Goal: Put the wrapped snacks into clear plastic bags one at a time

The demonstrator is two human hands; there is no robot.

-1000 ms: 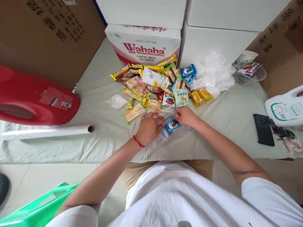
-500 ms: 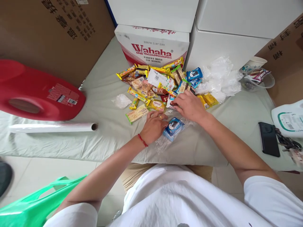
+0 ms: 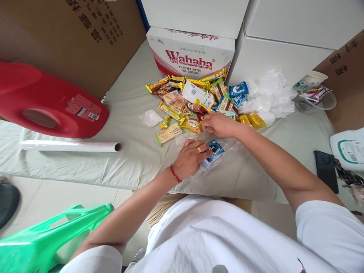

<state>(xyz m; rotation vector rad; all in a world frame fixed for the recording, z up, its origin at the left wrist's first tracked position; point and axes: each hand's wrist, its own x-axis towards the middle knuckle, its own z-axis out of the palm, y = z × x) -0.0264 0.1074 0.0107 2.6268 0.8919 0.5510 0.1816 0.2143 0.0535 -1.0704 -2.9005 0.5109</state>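
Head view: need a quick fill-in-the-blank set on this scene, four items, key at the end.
1. The fingers of the left hand lie over a ____ packet.
2. A red bracelet circles the person's ____ wrist.
3. The carton behind the snack pile bears the large red name ____.
4. The black phone lies toward the person's ____ side.

Missing words: blue; left; Wahaha; right.
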